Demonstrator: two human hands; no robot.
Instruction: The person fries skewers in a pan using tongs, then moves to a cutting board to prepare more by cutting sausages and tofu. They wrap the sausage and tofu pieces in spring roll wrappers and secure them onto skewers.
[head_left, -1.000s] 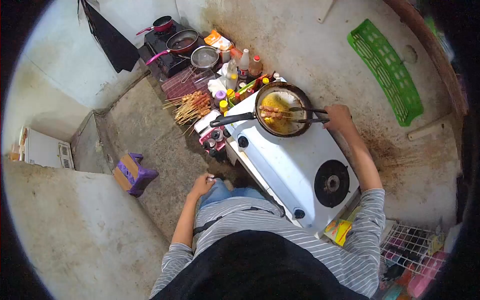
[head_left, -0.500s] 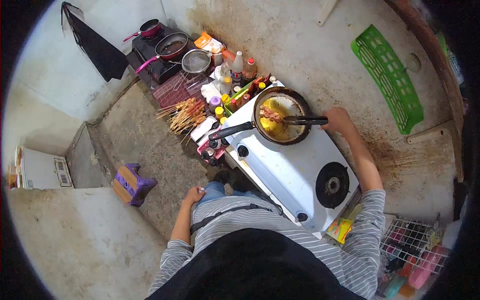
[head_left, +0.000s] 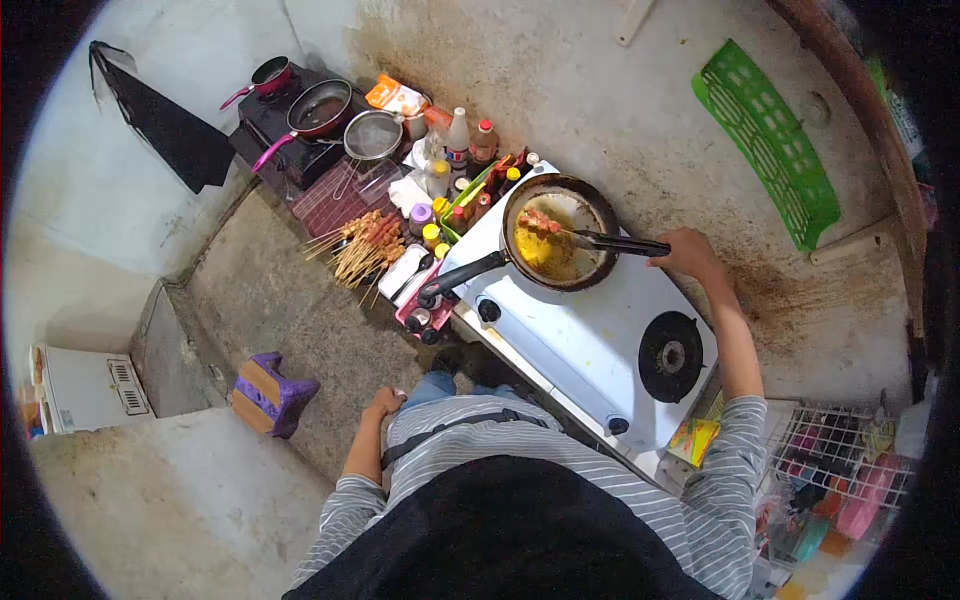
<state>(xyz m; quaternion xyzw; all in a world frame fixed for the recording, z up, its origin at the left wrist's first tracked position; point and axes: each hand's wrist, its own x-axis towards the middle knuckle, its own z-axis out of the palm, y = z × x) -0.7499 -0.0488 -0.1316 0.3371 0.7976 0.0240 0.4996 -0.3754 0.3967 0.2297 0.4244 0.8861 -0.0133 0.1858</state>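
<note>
My right hand (head_left: 688, 254) is closed on the end of black tongs (head_left: 625, 243), held nearly level over the right rim of a frying pan (head_left: 608, 225). Their tips reach reddish pieces of food (head_left: 540, 221) that lie beside yellow, egg-like food (head_left: 543, 255) in the pan. The pan stands on the far burner of a white gas stove (head_left: 560, 325), its black handle pointing left. Low by my thigh, my left hand (head_left: 384, 402) is closed, with a small white bit showing at the fingers; its kind is unclear.
Left of the stove are skewers (head_left: 368, 255), sauce bottles (head_left: 458, 135), a strainer (head_left: 373, 134) and another frying pan (head_left: 322, 108). A bare burner (head_left: 670, 356) sits at the stove's near end. A purple stool (head_left: 275, 393) stands on the floor; a wire basket (head_left: 830, 450) is at right.
The reddish pieces have shifted up and left in the pan, leaving more of the yellow food showing. My right hand and the tongs have moved slightly right and down. The camera view has turned a little.
</note>
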